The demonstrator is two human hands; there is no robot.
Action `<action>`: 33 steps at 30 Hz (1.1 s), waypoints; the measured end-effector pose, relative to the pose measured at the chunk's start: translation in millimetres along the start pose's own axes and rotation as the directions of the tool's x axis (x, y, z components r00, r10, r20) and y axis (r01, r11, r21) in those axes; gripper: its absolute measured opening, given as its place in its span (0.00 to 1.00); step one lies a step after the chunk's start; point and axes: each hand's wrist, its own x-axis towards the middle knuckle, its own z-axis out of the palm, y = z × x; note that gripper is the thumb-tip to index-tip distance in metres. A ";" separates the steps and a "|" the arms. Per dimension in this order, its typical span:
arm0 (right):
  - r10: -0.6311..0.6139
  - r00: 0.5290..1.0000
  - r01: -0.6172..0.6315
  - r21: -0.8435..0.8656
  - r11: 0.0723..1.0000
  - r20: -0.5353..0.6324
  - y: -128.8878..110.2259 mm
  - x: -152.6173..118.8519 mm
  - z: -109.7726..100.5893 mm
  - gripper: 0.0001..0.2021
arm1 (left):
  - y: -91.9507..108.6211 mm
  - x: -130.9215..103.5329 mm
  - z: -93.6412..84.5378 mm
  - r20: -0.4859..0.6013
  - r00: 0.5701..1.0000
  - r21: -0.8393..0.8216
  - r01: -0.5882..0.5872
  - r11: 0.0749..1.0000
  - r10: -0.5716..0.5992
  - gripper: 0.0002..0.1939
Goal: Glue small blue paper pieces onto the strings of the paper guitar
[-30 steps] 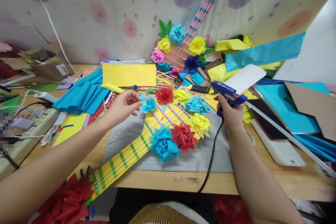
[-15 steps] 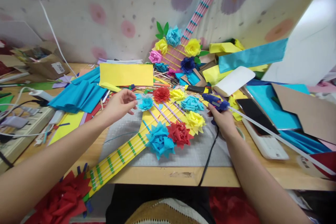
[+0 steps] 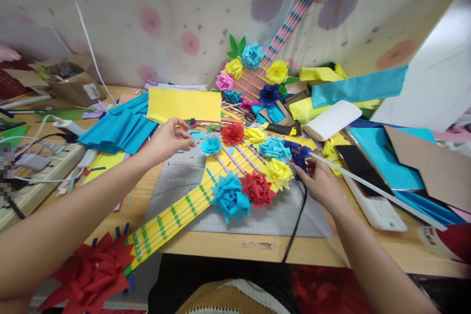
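On a grey cutting mat [image 3: 172, 208] lies a yellow paper guitar [image 3: 167, 216] decorated with paper flowers, green frets and purple sticks. My left hand [image 3: 174, 137] hovers at its upper left, fingers loosely curved and apart, holding nothing visible. Close by its fingertips is a small light-blue paper flower [image 3: 211, 145]. My right hand [image 3: 319, 179] grips a blue hot glue gun [image 3: 297, 152] at the guitar's right side, near a blue flower [image 3: 274, 148] and a yellow flower [image 3: 279, 173]. A long white glue stick [image 3: 375, 189] extends from the gun's rear. A large red flower [image 3: 97, 272] sits at the neck's end.
A pink paper guitar [image 3: 274, 51] leans against the wall behind. Blue crepe paper [image 3: 117, 127] and a power strip [image 3: 47, 184] are at left. A utility knife [image 3: 281, 129] lies beyond the yellow guitar. Right of my hand are a phone [image 3: 358, 169] and cardboard [image 3: 430, 162].
The glue gun has turned, its nozzle now nearer the blue flower on the guitar's right. My left hand stays beside the small light-blue flower. The whole view has shifted slightly.
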 end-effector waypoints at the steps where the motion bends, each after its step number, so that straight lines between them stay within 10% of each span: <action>1: -0.002 1.000 0.001 -0.039 0.999 -0.025 0.5 -6.9 -5.0 0.19 | -1.0 0.7 -1.6 -0.001 1.000 0.004 0.002 1.000 -0.002 0.18; 7: -0.230 0.900 0.261 -0.036 0.965 0.370 -65.4 -23.0 -46.6 0.15 | -2.9 10.4 -5.3 0.018 0.999 0.048 0.046 0.998 -0.047 0.19; 12: -0.447 0.811 0.507 -0.074 0.859 0.378 -167.7 5.0 -66.1 0.12 | -1.6 13.5 -6.7 0.002 1.000 0.080 0.029 0.996 -0.029 0.19; 17: -0.671 0.585 0.716 0.099 0.692 0.456 -224.7 38.3 -34.3 0.09 | -7.2 16.2 -14.5 -0.023 0.999 0.076 0.027 0.997 -0.025 0.18; 24: -0.842 0.258 0.919 0.148 0.365 0.473 -251.2 51.3 30.6 0.25 | -20.9 32.7 -19.9 0.007 0.999 0.089 0.034 0.995 -0.035 0.21; 33: -0.909 0.122 0.952 0.213 0.221 0.398 -232.3 48.1 29.6 0.16 | -19.8 48.3 -12.3 0.032 0.999 0.069 0.032 0.997 -0.034 0.20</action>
